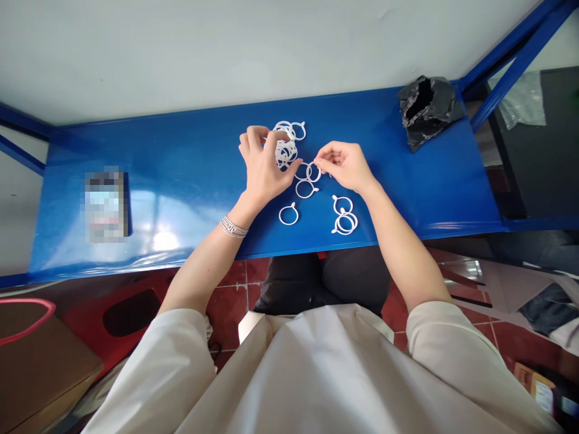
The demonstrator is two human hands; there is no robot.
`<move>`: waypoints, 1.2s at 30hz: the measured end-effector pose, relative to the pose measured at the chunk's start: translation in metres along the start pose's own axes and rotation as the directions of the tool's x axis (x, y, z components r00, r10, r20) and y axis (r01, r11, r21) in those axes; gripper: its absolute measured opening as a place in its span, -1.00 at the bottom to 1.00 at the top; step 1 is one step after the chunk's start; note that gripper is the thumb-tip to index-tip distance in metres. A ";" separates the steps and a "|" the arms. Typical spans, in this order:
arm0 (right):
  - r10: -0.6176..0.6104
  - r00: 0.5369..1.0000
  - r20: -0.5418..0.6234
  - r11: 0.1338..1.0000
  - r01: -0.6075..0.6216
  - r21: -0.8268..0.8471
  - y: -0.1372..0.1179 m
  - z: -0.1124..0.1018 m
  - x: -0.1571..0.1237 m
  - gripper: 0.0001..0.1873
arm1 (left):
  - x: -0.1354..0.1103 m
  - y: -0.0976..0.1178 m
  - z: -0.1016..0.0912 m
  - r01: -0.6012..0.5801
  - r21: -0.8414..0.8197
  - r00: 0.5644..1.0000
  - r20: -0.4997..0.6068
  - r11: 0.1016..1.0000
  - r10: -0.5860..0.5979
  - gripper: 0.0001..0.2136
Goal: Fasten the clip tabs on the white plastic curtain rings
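Two bare hands at a blue table [203,150], viewed from the head camera and read left to right. At far left lies a flat object [105,208], pixelated and so unidentifiable, well apart from the hands. Stacked bracelets [234,227] circle the left wrist; their loops could catch a ring if the wrist drops low over the pile. The left hand [265,166] is clenched, its fingers curled down into a tangle of white plastic rings [284,150], which it appears to grasp, although the fingers hide the contact. Because these rings interlock, a pull on one would probably drag others along, and a sharp tug could scatter them. Loose rings [306,188] lie between the hands, some overlapping, the nearest just beside the right fingertips, where a slight brush could shift them. The right hand [341,166] is raised with its fingers loosely bunched; whether it holds anything cannot be told. Below it sits a small stack of rings [344,224] near the front edge, and on this glossy surface a knocked ring could slide off. At far right, a crumpled black bag [425,111] stands near the back edge, where a careless reach could topple it.
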State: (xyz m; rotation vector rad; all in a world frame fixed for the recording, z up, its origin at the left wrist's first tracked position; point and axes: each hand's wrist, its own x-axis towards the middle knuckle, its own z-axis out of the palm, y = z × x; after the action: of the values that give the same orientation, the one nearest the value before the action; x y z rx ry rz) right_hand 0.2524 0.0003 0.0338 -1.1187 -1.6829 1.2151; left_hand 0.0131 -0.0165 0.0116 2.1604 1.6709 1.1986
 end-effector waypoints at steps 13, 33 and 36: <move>0.010 0.944 0.331 0.996 0.020 -0.086 -0.011 -0.010 -0.006 -0.66 | -0.001 -0.007 0.013 0.031 0.035 0.999 -0.015 0.999 -0.030 -0.58; -0.060 0.990 0.124 0.984 0.038 0.174 -0.008 -0.009 -0.004 -0.44 | -0.011 0.028 0.004 -0.098 -0.300 0.974 0.168 0.949 0.154 -0.51; -0.064 0.984 0.166 0.977 0.028 0.211 -0.006 -0.007 -0.004 -0.44 | -0.009 0.028 0.003 -0.093 -0.338 0.969 0.184 0.936 0.162 -0.50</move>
State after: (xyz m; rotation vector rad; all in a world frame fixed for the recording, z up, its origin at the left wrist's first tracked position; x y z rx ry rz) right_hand 0.2586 -0.0026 0.0407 -0.8641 -1.6529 1.4556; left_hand 0.0351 -0.0334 0.0210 2.1233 1.1680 1.1391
